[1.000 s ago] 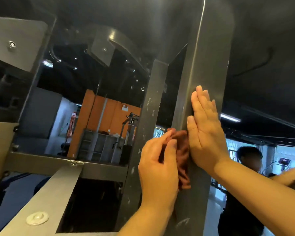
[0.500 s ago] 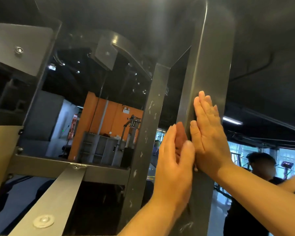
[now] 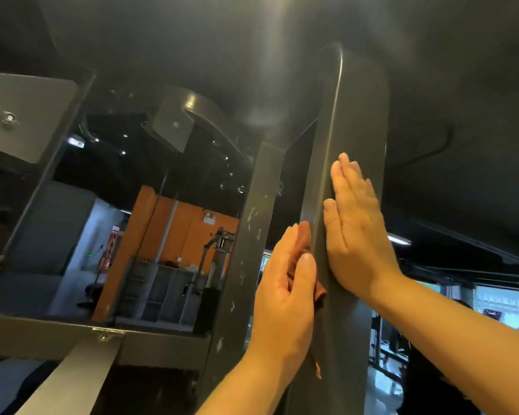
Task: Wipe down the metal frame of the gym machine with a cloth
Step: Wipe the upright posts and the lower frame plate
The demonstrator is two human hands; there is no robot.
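The left hand (image 3: 285, 283) lies flat, fingers straight, pressing the cloth (image 3: 304, 244) against the post's (image 3: 354, 115) side face. The right hand (image 3: 354, 235), at its 3 o'clock, is spread open on the front face. A second ago the left fingers curled round the bunched cloth lower down; now it is flattened and higher (an upward stroke, I judge), with the stretch toward 12 o'clock left. At 9 o'clock stands a chipped upright (image 3: 252, 235). No writing is legible.
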